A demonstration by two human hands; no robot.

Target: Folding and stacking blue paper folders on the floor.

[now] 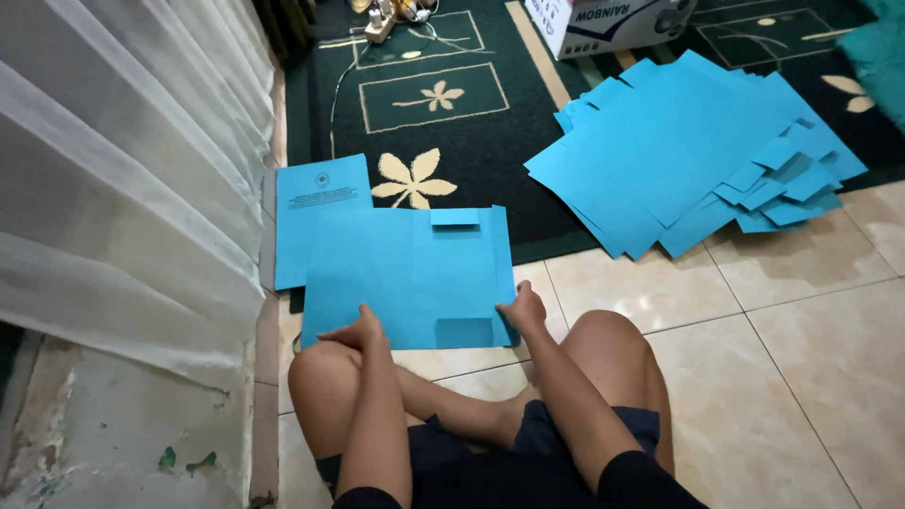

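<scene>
A large blue card sheet with folded flaps lies flat on the floor in front of my crossed legs. My left hand rests on its near left edge, fingers pressing down. At the sheet's near right corner, my right hand presses beside a small folded flap. Another small flap sits at the sheet's far edge. Under the sheet's far left lies a blue printed cover on a grey book.
A spread pile of blue card sheets and small cut pieces lies at the right on a dark green flowered rug. A cardboard box stands at the far edge. White curtain hangs at the left. Beige tiles lie at the right.
</scene>
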